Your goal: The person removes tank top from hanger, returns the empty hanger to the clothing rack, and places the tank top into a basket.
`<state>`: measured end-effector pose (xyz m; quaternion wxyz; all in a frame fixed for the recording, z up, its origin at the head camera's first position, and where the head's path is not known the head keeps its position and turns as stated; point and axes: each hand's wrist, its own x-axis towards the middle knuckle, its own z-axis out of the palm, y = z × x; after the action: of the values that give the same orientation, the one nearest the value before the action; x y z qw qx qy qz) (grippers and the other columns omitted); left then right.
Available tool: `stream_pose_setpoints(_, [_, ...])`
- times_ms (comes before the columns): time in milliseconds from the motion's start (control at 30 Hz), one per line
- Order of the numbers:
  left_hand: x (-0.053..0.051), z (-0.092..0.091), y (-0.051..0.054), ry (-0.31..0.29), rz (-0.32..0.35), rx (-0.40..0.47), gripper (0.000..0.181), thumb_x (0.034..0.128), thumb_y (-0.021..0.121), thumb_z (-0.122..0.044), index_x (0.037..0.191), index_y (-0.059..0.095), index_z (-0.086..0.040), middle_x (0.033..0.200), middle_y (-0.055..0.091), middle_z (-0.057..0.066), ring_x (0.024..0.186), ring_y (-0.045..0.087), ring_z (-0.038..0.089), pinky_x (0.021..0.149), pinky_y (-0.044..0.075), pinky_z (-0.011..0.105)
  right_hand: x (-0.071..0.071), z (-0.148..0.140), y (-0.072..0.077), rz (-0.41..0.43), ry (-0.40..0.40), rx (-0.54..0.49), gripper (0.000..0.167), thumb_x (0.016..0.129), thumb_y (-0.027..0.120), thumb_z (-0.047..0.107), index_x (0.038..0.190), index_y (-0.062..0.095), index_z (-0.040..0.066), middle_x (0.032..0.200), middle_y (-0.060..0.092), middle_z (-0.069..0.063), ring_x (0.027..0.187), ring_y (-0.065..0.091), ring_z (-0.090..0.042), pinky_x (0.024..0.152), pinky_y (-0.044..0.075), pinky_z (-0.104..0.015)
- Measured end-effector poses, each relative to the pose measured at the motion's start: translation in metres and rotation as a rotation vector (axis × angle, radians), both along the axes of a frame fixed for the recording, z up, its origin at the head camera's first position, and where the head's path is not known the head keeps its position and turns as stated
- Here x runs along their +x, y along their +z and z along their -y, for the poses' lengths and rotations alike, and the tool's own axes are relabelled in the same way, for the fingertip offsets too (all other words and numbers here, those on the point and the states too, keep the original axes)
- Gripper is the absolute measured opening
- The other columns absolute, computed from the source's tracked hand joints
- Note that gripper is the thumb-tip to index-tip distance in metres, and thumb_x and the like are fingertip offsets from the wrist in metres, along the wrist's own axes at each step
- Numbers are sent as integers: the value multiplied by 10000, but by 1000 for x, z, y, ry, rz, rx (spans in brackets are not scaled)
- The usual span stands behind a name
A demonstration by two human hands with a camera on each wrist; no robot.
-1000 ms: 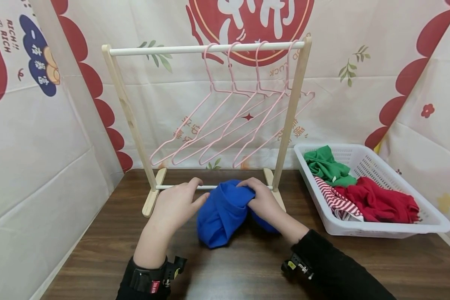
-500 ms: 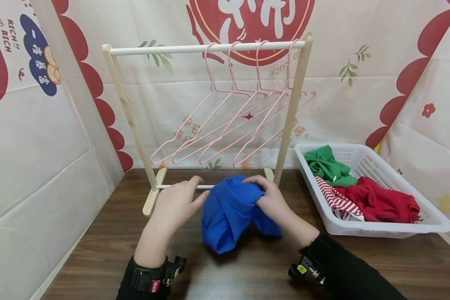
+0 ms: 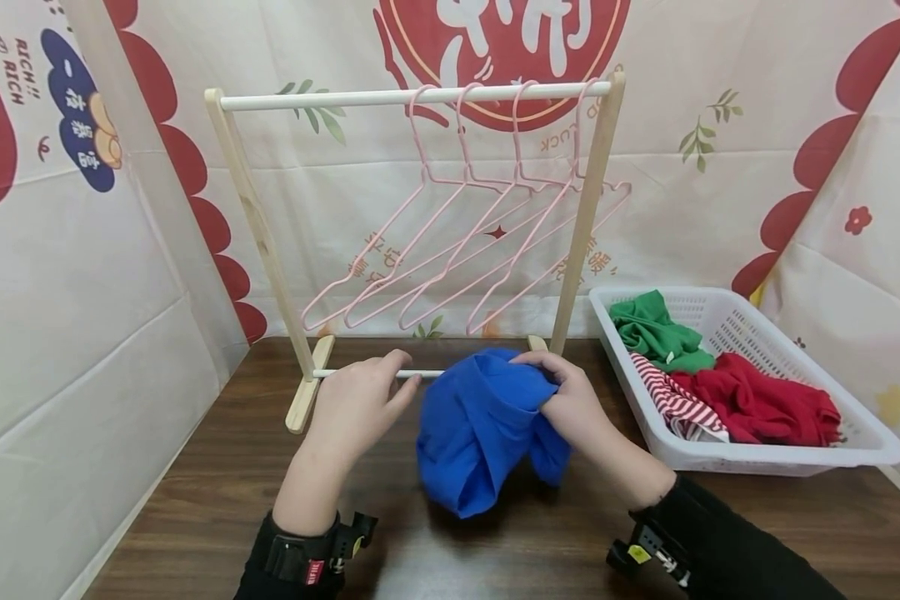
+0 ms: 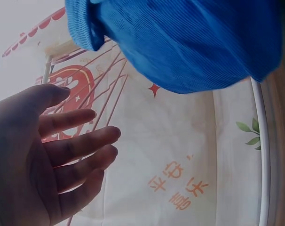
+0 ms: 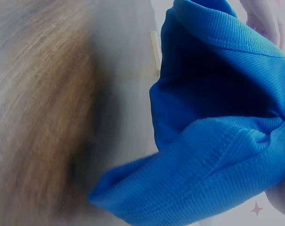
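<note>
A blue garment (image 3: 480,433) with a fine ribbed weave hangs bunched in my right hand (image 3: 573,404), which grips it by its upper right side. Its exact kind is hidden by the folds. In the right wrist view the blue cloth (image 5: 203,174) shows a stitched hem and a dark opening between folds. My left hand (image 3: 356,404) is held to the left of the garment, apart from it, in front of the rack's low bar. Nothing lies in its loosely bent fingers (image 4: 81,143) in the left wrist view.
Behind the hands stands a wooden rack (image 3: 251,217) with a white top rod (image 3: 315,101) carrying several pink hangers (image 3: 461,242) toward its right end. A white basket (image 3: 780,457) at right holds green cloth (image 3: 660,333), red cloth (image 3: 765,404) and red-striped cloth (image 3: 675,400).
My right hand has moved right and a little toward me, drawing the blue garment along with it. The left hand has stayed almost in place.
</note>
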<state>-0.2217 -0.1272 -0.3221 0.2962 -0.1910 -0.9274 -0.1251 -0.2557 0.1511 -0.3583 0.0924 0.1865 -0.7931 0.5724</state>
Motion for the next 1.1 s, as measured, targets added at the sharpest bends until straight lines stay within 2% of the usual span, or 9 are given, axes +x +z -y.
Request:
stream_pose_setpoints(200, [-1,-2,0,-14,-21,4,164,923,654,-294,995,696,-152,592,513,-101,491,459,93,420,350,280,4,-10,15,-20,-16,16,273,888,626,-11,1150,670,52,1187,640,-105,1089,578,-223,862,494,-282])
stream_pose_setpoints(433, [-2,-5,0,-30,-6,-38,200,929,648,-326,1009,679,-146,619,543,-97,512,479,86,438,359,277,8,-23,30,32,-32,-43,265,887,612,-17,1147,654,14,1167,631,-62,1080,577,-199,858,498,-267])
stream_pose_setpoints(667, [-1,-14,2,-41,-5,-72,230,929,648,-354,1024,675,-146,646,605,-80,531,544,119,441,389,291,17,-41,44,14,-60,-120,269,911,595,-19,1142,686,83,1104,652,28,1025,597,-156,804,519,-237])
stream_pose_setpoints(800, [0,-20,1,-50,-5,-101,257,928,643,-376,1030,679,-142,700,655,-47,591,618,153,467,434,304,20,-52,51,4,-88,-153,253,945,588,32,1166,686,104,1123,633,13,1035,574,-161,784,522,-216])
stream_pose_setpoints(1000, [1,-28,-1,-69,27,-124,265,941,617,-382,1047,675,-146,831,691,-23,687,658,158,528,487,327,17,-67,60,-7,-88,-186,299,925,568,-42,1166,685,90,1092,628,0,1003,561,-161,758,524,-198])
stream_pose_setpoints(1100, [1,-31,-3,-86,47,-136,274,942,616,-386,1050,674,-141,871,687,-9,712,659,158,541,494,321,15,-77,65,-17,-135,-126,310,934,568,-15,1195,678,109,1105,628,34,1012,558,-144,753,520,-187])
